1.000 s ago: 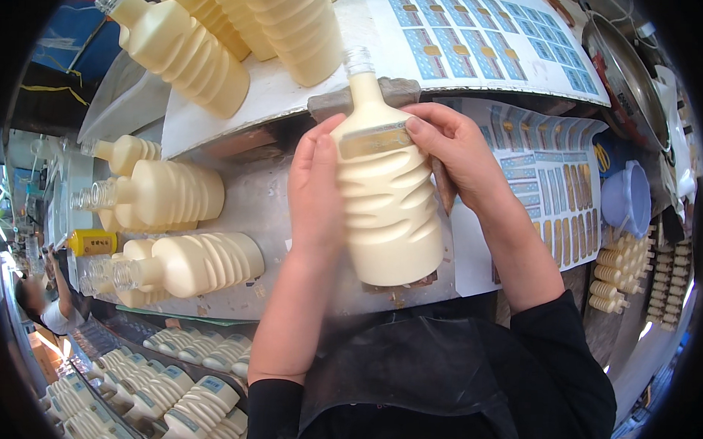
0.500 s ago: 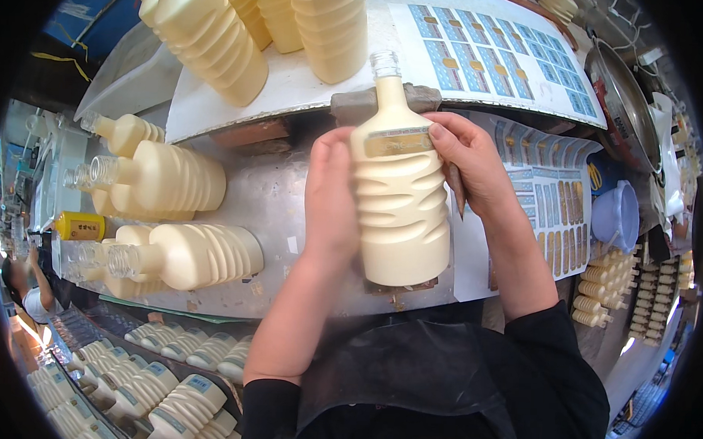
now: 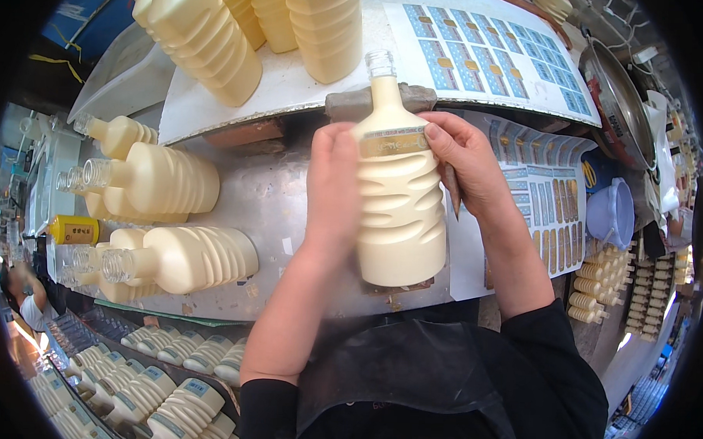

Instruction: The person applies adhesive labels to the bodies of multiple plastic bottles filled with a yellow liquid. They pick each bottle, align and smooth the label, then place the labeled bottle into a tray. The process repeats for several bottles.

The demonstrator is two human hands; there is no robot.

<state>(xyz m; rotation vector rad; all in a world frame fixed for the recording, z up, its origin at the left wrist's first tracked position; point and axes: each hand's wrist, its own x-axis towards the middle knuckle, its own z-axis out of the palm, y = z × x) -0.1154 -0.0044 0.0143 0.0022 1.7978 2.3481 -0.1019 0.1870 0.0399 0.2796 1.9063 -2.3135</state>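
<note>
A cream bottle (image 3: 402,210) with a wavy, ribbed body lies in front of me, its clear threaded neck pointing away. Its neck end rests by a grey pad (image 3: 348,105). A gold label (image 3: 393,142) runs across the bottle's shoulder. Along the left side, my left hand (image 3: 333,184) is closed against the bottle, its palm smeared by motion. At the label's right end, the thumb of my right hand (image 3: 463,158) presses down. Tucked under that hand's curled fingers is a pointed brown stick-like tool (image 3: 452,190).
More cream bottles (image 3: 175,178) lie at the left, near a yellow container (image 3: 74,230). Others (image 3: 323,33) stand on the raised white board (image 3: 374,15). Label sheets (image 3: 481,58) lie far right, above a lilac bucket (image 3: 611,213). Labelled bottles (image 3: 186,407) fill crates at lower left.
The whole view has shifted slightly, so everything sits a little further left. Both hands stay at the bottle and label, with the left still blurred.
</note>
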